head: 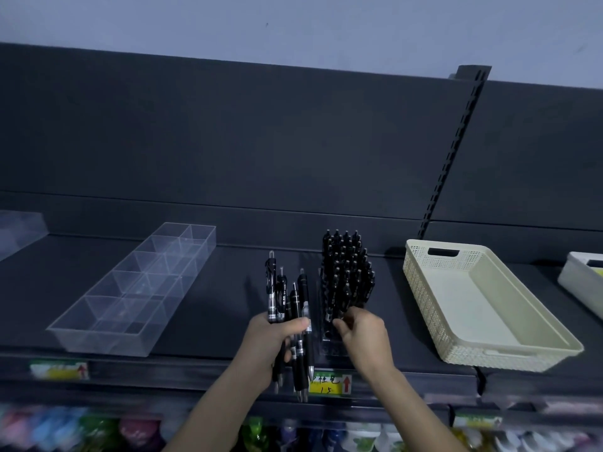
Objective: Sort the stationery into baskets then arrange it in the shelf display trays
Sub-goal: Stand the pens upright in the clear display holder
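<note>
My left hand (pixel 277 337) grips a bundle of several black pens (pixel 290 305), held upright above the front edge of the dark shelf (pixel 212 305). Just to the right stands a clear display tray (pixel 329 344) packed with many upright black pens (pixel 347 272). My right hand (pixel 362 334) reaches into the near end of that tray, and its fingertips pinch the lower part of a pen there. A cream perforated basket (pixel 483 308) lies with nothing in it on the shelf at the right.
A long clear divided tray (pixel 137 288) with nothing in it lies at the left, and another clear tray (pixel 19 230) shows at the far left edge. A white basket (pixel 584 278) peeks in at the far right. Price labels (pixel 329 384) line the shelf front, with colourful goods below.
</note>
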`<state>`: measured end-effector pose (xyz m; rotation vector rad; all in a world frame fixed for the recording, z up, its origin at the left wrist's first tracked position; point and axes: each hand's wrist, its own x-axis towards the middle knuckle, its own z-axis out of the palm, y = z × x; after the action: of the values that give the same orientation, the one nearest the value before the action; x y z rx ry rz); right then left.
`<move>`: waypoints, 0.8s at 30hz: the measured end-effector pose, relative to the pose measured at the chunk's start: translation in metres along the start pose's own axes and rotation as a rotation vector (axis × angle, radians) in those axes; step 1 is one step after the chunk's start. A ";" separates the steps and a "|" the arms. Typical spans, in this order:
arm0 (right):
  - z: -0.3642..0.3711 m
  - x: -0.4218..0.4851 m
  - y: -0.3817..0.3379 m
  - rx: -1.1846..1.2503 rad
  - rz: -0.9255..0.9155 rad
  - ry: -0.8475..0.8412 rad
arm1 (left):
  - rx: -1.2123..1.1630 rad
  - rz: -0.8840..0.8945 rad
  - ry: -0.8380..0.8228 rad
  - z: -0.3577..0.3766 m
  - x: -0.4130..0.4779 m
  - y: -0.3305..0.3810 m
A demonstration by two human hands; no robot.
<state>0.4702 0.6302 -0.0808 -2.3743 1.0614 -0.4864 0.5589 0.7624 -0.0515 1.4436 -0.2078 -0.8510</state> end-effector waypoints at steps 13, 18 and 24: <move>-0.011 -0.003 -0.007 -0.084 -0.063 -0.047 | 0.027 0.004 -0.008 0.004 0.000 -0.002; -0.015 0.004 -0.014 -0.139 -0.040 -0.110 | 0.031 0.012 -0.023 0.002 -0.004 -0.002; -0.018 0.007 -0.015 -0.207 -0.027 -0.167 | 0.056 0.031 -0.058 0.002 -0.007 0.001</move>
<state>0.4745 0.6282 -0.0573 -2.5602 1.0486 -0.1903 0.5533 0.7653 -0.0479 1.4648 -0.2995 -0.8684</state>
